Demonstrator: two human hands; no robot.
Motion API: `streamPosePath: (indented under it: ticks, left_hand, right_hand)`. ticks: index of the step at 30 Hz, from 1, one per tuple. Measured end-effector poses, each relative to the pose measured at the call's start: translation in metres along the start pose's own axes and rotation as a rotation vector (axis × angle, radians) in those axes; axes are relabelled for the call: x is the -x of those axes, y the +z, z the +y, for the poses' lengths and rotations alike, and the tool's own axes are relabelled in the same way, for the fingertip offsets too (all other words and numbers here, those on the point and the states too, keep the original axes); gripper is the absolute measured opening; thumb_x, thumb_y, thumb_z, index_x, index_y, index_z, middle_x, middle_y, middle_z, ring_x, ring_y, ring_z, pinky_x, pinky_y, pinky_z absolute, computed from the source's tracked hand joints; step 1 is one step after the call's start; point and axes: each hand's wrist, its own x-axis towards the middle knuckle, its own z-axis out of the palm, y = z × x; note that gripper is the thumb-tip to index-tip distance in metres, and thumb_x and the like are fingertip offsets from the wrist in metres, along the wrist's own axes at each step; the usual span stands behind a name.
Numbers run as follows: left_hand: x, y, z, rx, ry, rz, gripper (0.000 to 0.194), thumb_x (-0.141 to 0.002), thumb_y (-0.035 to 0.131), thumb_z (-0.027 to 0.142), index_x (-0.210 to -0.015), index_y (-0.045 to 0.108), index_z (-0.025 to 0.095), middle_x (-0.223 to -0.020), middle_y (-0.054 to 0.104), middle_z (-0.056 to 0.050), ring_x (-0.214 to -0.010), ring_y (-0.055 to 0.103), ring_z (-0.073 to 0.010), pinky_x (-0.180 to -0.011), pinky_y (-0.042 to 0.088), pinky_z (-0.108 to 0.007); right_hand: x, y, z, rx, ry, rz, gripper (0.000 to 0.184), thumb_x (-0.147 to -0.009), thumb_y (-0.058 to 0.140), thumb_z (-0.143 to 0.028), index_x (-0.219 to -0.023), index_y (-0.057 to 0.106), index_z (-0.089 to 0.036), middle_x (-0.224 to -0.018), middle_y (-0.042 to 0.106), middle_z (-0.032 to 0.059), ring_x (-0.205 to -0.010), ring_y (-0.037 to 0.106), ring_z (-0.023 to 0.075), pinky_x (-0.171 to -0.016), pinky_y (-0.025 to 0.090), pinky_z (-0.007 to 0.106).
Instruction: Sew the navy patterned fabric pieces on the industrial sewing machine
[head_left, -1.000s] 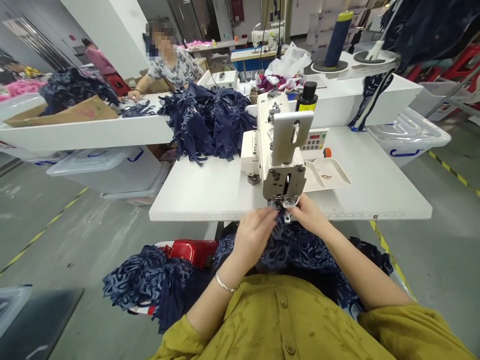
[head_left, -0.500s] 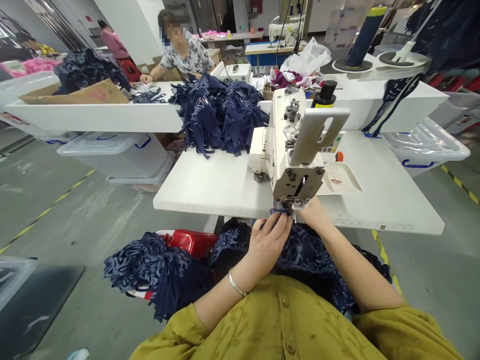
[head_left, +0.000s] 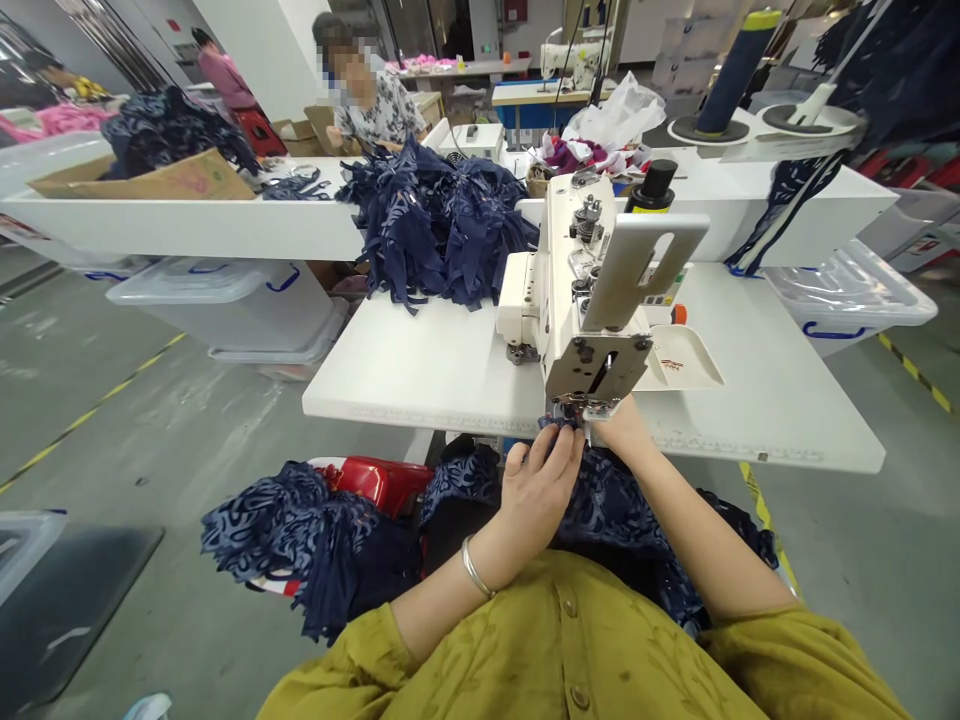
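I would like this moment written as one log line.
left hand: touching navy fabric at sewing machine | right hand: partly behind sewing machine, fingertips hidden | tray: small reddish pieces inside

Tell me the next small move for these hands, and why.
Probably smooth the cloth with the left hand: it looks bunched by the sewing machine's head, and that hand's fingers already touch it. The right hand's fingertips are hidden.

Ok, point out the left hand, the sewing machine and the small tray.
Left hand [head_left: 535, 500]: head view, back of the hand.
Sewing machine [head_left: 559, 320]: head view, cream housing.
Small tray [head_left: 696, 352]: head view, bare inside surface.
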Motion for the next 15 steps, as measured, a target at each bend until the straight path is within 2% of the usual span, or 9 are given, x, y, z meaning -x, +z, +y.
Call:
streamPosePath:
  ticks: [8,12,15]
  left_hand:
    - [-0.001,-0.001,0.002,-0.033,-0.001,0.016,0.042,-0.094,0.038,0.007,-0.131,0.054,0.019,-0.121,0.066,-0.006,-0.115,0.058,-0.0190,-0.085,0.034,-0.033]
    - [0.000,0.003,-0.001,-0.023,0.004,0.025,0.038,-0.095,0.039,0.009,-0.130,0.055,0.017,-0.124,0.064,-0.007,-0.116,0.057,-0.0202,-0.086,0.038,-0.035]
    - [0.002,0.007,-0.004,0.051,0.024,-0.003,0.039,-0.096,0.042,0.014,-0.134,0.051,0.017,-0.128,0.062,-0.008,-0.119,0.055,-0.0212,-0.094,0.041,-0.035]
  right_hand:
    - [0.002,-0.002,-0.003,0.044,-0.060,0.007,0.041,-0.083,0.049,-0.028,-0.122,0.051,-0.015,-0.119,0.060,0.0147,-0.109,0.057,0.0278,-0.096,0.045,0.044]
    - [0.027,-0.007,-0.009,0.130,-0.087,0.086,0.035,-0.090,0.043,-0.033,-0.120,0.051,-0.017,-0.117,0.057,0.0154,-0.113,0.051,0.0284,-0.098,0.043,0.046]
    - [0.057,-0.009,-0.008,0.111,0.001,0.122,0.037,-0.093,0.043,-0.040,-0.123,0.047,-0.018,-0.120,0.054,0.0156,-0.114,0.051,0.0288,-0.098,0.043,0.046]
